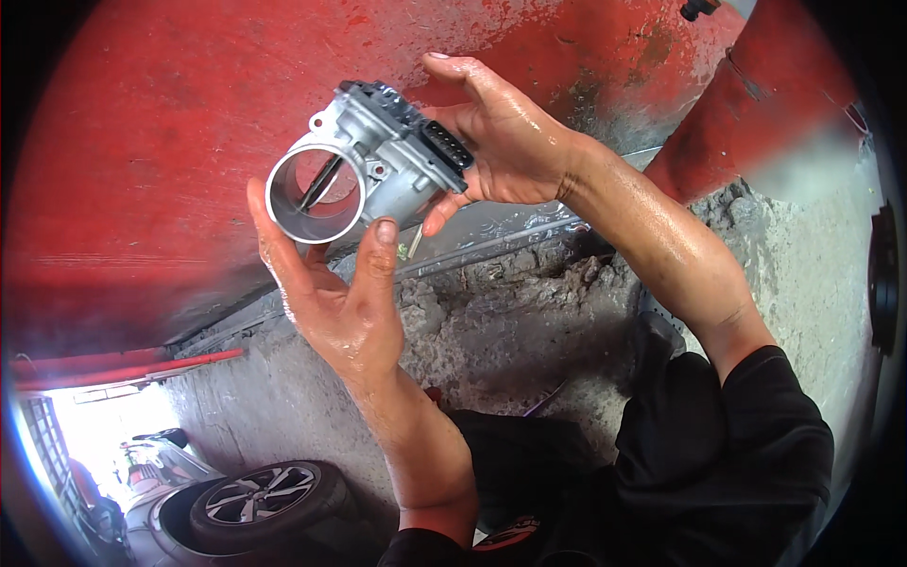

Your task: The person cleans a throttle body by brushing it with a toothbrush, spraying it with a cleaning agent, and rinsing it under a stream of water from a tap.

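A silver metal throttle body (387, 165) with a round bore, a dark plate across its inside and a black housing with a connector is held up near the upper middle. My left hand (345, 312) grips the bore's lower end, with thumb and fingers on either side. My right hand (505, 142) holds the housing end from the right, its thumb raised and part of its fingers hidden behind the part. Both hands and forearms look wet.
A red painted surface (170, 142) fills the upper left, above a rough concrete ledge (482, 321). A red column (718, 123) rises at the upper right. At the lower left stands a car with a dark wheel (260, 496), beside a bright opening.
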`<state>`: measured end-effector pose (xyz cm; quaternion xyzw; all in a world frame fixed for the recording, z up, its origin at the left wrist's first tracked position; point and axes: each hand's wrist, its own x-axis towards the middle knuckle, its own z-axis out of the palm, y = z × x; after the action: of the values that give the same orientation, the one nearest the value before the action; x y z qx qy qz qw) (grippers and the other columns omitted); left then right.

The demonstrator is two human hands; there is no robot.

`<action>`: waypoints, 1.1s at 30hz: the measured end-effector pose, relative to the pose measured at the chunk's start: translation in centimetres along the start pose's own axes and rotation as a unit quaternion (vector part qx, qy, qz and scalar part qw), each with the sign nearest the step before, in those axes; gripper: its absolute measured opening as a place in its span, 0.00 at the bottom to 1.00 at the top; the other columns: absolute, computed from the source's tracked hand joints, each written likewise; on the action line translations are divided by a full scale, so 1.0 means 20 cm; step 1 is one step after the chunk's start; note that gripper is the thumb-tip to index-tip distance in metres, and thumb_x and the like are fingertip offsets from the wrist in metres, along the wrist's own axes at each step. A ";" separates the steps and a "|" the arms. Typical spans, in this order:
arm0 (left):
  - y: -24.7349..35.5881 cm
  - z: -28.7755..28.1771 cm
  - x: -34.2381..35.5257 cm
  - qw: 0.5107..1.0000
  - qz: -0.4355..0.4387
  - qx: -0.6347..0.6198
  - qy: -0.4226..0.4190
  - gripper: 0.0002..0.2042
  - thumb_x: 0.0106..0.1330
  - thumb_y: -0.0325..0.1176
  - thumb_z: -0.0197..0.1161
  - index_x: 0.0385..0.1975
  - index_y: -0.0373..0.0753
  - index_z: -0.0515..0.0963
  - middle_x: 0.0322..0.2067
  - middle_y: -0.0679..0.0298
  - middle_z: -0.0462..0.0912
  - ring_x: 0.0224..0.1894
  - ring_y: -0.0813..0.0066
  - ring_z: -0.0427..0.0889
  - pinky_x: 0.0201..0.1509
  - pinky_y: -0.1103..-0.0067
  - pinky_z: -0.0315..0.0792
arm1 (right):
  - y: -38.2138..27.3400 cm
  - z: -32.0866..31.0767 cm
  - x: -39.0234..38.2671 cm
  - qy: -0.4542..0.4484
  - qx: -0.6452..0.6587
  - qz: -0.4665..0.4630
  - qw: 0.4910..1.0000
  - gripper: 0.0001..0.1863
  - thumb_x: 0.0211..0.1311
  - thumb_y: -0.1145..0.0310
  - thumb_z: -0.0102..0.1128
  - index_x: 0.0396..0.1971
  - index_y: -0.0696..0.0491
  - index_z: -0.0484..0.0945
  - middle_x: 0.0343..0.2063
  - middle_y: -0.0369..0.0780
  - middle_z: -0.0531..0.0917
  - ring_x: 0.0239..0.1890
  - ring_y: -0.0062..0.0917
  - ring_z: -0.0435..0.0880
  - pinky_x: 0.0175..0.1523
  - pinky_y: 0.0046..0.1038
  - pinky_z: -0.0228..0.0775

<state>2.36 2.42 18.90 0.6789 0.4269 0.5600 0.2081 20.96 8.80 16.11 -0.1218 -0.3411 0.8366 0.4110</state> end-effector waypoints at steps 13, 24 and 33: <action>0.10 -0.05 0.00 0.999 0.010 0.018 0.045 0.37 0.59 0.23 0.66 0.68 0.29 0.55 0.60 0.51 0.69 0.61 0.61 0.72 0.63 0.70 0.67 | 0.04 0.08 0.04 -0.078 -0.018 0.018 0.997 0.50 0.64 0.30 0.29 0.66 0.64 0.57 0.53 0.54 0.74 0.49 0.37 0.79 0.50 0.40 0.78; 0.23 -0.08 0.00 0.978 0.011 0.187 0.087 0.39 0.57 0.27 0.70 0.69 0.34 0.58 0.62 0.49 0.68 0.59 0.64 0.73 0.61 0.70 0.69 | 0.05 0.17 0.00 -0.097 -0.018 0.027 0.995 0.47 0.67 0.33 0.21 0.68 0.62 0.54 0.55 0.61 0.70 0.52 0.50 0.77 0.60 0.54 0.69; 0.20 -0.01 0.00 0.959 0.011 0.275 0.067 0.36 0.51 0.26 0.74 0.63 0.41 0.69 0.52 0.57 0.73 0.54 0.65 0.74 0.52 0.72 0.69 | 0.13 0.07 -0.03 -0.079 -0.023 0.060 0.995 0.47 0.65 0.30 0.23 0.66 0.57 0.60 0.54 0.55 0.73 0.50 0.48 0.77 0.59 0.54 0.68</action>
<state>3.64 0.19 21.92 0.6754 0.5698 0.4677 -0.0218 19.17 6.57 15.30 -0.0849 -0.3836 0.8589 0.3285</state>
